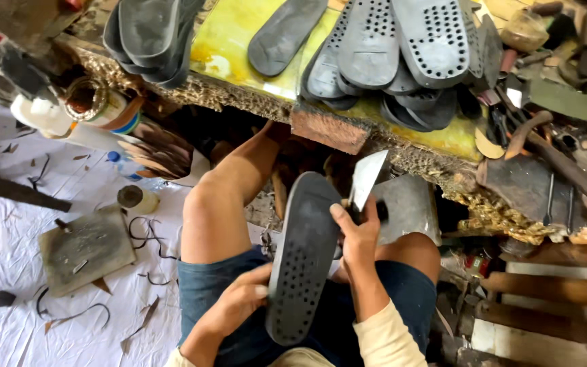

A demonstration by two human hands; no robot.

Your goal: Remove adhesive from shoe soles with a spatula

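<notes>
A dark rubber shoe sole (304, 261), perforated and flat, stands over the person's lap, near the worktop (239, 41). The left hand (239, 302) grips its edge — fingers wrapped on it; the right hand (358, 234) clamps a broad steel knife (365, 180) against its rim. The blade could slip toward the thumb, judging by how close it sits — rubber grabs. More soles (402, 47) pile beyond.

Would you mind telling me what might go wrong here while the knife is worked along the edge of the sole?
1. The right hand holds the knife against the black sole just above the bare knees; a slip might cut a leg.
2. The left hand grips the sole's lower edge, so its fingers could be nicked if the blade runs down.
3. The pile of soles overhangs the bench edge and could slide off.
</notes>
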